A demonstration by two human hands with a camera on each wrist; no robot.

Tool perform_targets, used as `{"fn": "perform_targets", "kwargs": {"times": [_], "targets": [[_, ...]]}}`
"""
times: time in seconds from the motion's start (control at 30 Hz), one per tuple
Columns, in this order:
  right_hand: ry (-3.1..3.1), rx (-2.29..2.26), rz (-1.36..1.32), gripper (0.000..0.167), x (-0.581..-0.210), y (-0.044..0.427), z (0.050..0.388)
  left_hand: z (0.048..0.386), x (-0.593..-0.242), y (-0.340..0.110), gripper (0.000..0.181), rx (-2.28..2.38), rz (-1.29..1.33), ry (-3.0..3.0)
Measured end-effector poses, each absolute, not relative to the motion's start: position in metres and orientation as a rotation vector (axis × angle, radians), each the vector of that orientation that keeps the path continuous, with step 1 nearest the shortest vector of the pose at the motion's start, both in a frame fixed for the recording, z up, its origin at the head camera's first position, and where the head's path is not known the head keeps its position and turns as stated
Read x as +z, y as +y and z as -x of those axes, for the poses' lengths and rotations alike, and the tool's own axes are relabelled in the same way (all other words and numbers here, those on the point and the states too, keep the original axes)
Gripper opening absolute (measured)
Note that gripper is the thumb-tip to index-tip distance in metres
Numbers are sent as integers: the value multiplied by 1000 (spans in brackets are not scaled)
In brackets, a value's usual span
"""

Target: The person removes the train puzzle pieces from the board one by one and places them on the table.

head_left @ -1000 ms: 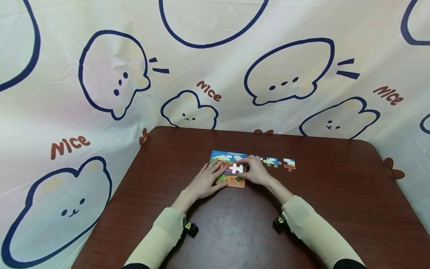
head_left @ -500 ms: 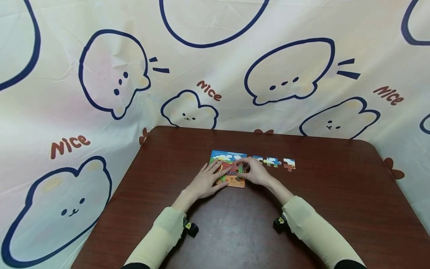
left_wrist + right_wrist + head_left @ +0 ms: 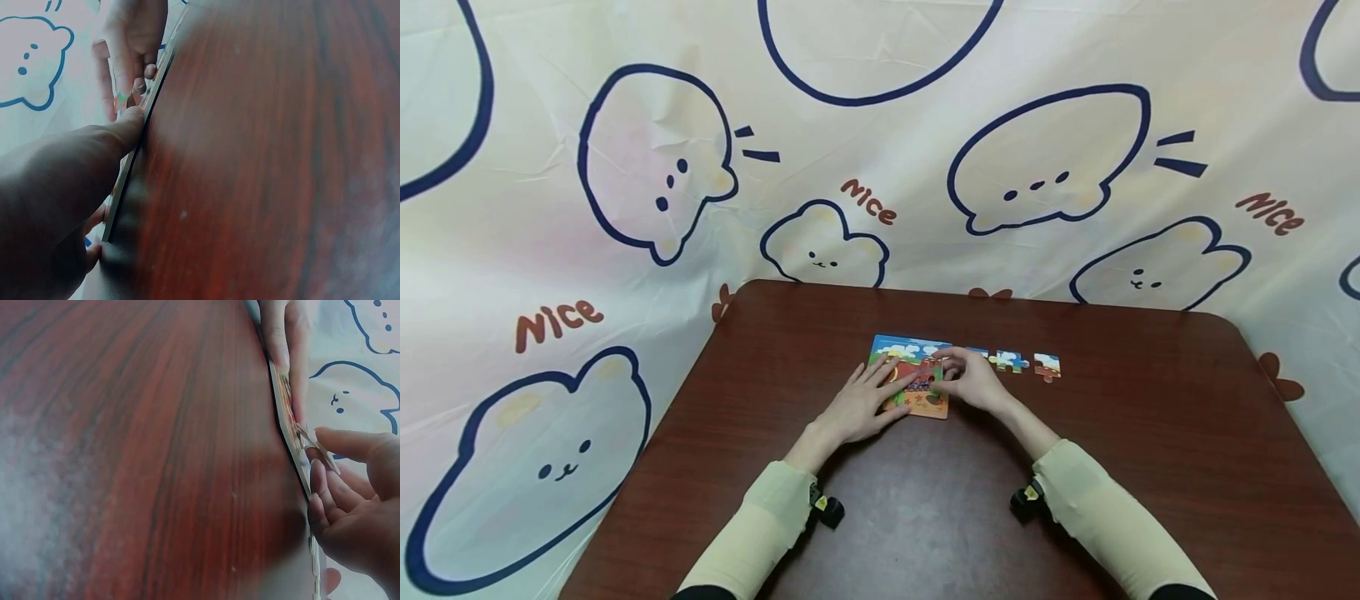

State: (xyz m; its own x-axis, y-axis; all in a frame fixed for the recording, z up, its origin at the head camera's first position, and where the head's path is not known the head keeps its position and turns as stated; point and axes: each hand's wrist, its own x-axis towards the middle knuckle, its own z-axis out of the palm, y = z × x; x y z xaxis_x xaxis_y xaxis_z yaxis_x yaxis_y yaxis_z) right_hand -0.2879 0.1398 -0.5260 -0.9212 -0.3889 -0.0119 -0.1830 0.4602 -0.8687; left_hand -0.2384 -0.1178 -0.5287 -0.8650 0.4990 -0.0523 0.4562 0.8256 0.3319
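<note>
A picture jigsaw puzzle (image 3: 910, 343) with blue sky and an orange lower part lies at the table's back middle. My left hand (image 3: 857, 407) rests on its left side with fingers spread, the thumb at its near edge in the left wrist view. My right hand (image 3: 973, 383) is at the puzzle's right side and pinches a puzzle piece (image 3: 324, 453) between thumb and fingers. That piece stands tilted in the right wrist view, one end close to the puzzle's surface. The fingers hide part of its picture in the head view.
Loose puzzle pieces lie in a row right of the board, including a blue one (image 3: 1009, 361) and one with a brown lower part (image 3: 1047, 366); another is partly behind my right hand. The brown wooden table (image 3: 925, 517) meets a cartoon-printed cloth (image 3: 917, 167) behind.
The bright glare on the piece in my right hand is gone as its tilt changed. My right hand has shifted very slightly right; my left hand stays on the puzzle.
</note>
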Motion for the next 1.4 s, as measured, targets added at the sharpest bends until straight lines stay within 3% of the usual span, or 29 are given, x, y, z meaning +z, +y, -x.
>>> {"fn": "perform_targets", "kwargs": {"times": [0.77, 1.4], "targets": [[2428, -1586, 477, 49, -531, 148, 285, 238, -530, -118, 64, 497, -763, 2861], [2414, -1615, 348, 51, -524, 225, 262, 239, -531, -118, 65, 527, -744, 2867]]}}
